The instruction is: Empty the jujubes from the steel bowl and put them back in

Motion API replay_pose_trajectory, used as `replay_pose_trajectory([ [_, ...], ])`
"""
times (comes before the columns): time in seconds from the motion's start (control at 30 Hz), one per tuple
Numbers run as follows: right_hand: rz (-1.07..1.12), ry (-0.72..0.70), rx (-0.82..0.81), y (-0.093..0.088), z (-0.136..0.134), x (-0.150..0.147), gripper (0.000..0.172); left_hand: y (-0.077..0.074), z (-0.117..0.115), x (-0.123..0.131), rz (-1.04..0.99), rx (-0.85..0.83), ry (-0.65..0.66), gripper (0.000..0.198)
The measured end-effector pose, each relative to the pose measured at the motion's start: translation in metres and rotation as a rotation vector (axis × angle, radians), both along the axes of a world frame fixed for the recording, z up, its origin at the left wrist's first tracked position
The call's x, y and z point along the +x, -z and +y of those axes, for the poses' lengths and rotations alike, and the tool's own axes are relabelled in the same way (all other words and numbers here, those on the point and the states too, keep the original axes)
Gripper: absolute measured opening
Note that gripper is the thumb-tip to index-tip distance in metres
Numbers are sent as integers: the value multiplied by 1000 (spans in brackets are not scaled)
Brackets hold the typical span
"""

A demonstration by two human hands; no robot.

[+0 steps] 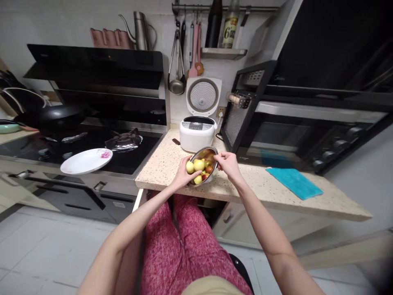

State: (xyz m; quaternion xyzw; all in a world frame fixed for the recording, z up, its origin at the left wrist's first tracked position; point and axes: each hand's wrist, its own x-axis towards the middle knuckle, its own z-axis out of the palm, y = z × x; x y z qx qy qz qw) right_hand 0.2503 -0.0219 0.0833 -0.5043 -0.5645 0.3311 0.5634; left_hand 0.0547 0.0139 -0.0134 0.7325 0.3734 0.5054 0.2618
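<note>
Head view, mid-frame: left hand [183, 172] and right hand [227, 164] are gripping the tilted bowl [206, 153], likely so fruit [199, 165] isn't spilling!

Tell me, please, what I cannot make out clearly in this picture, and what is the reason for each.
Bottom of the bowl, head view: covered by the fruit.
Floor of the rice cooker, head view: hidden behind its own front wall.
Marks on the cooker's button panel, head view: too small to read.
Top of the dark bottle, head view: cut off by the upper edge.
</note>
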Motion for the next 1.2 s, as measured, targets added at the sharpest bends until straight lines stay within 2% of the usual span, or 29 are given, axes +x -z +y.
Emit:
replay_pose_trajectory([
  [0.17,-77,92,19,-8,22,9,26,7,12,2,-22,-14,51,79],
  [0.33,-142,131,21,-13,34,16,26,11,9,-2,-25,-10,98,80],
  [0.63,-283,145,46,-29,46,13,25,15,7,-8,-20,-12,94,89],
  [0.9,-355,195,38,-29,46,27,22,16,9,-13,5,-9,61,85],
  [1.2,-423,229,43,-33,49,34,27,16,27,-12,6,-22,95,101],
])
